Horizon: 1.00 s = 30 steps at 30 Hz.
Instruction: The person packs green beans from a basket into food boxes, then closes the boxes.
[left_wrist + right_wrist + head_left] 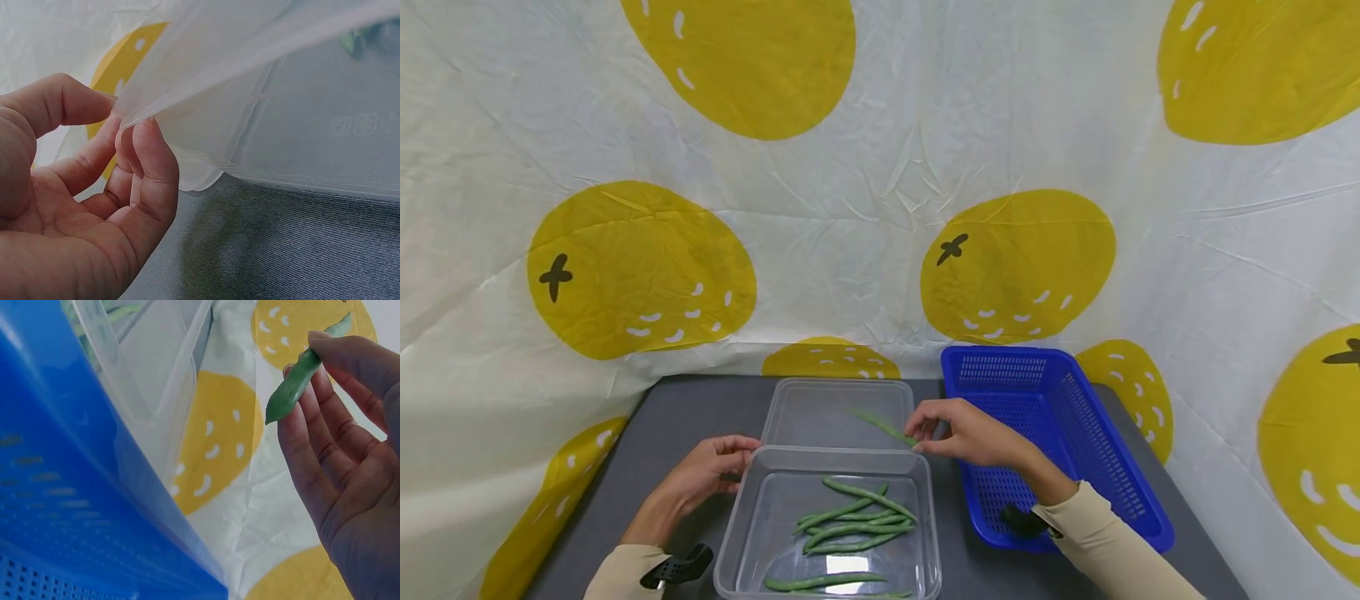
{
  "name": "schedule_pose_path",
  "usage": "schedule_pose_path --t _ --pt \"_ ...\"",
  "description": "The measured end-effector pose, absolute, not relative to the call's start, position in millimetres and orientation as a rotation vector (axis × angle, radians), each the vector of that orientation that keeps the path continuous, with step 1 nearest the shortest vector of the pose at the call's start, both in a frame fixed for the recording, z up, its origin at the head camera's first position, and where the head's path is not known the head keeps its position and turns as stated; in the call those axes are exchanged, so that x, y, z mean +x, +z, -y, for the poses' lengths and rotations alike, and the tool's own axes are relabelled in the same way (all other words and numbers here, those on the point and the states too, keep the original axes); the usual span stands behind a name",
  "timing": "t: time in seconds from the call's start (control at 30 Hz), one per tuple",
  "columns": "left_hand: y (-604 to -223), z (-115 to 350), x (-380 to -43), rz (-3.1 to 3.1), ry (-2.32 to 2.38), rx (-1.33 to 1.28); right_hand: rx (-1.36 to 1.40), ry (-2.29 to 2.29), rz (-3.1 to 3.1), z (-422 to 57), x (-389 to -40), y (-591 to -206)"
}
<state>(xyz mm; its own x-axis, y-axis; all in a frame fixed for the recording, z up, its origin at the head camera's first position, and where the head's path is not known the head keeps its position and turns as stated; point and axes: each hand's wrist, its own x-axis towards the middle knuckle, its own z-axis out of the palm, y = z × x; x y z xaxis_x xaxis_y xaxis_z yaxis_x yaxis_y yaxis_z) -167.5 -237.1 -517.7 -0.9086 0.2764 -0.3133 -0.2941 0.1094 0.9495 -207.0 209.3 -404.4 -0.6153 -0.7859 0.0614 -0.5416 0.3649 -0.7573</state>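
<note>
My left hand (703,471) pinches the back left corner of a clear plastic container (722,533) between thumb and fingers. The left wrist view shows its translucent rim (147,112) between the fingertips. Several green beans (857,529) lie inside the container, most in a loose pile and a few along the front. Above the area behind the container, my right hand (973,433) holds one green bean (883,425) by its end. In the right wrist view that green bean (294,387) sits between thumb and fingers.
A blue perforated basket (1067,400) stands on the right, under my right forearm. Behind the container lies a flat clear plastic piece, seemingly a lid (820,404). All rest on a dark grey table (700,404). A white curtain with yellow fruit prints (850,275) hangs behind.
</note>
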Motion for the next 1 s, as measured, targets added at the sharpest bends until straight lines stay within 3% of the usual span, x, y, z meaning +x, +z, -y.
schedule_pose_path --t 1.0 --pt "-516.3 237.2 -166.8 -1.976 1.851 -0.014 -1.258 -1.068 -2.068 -173.2 -179.8 -427.7"
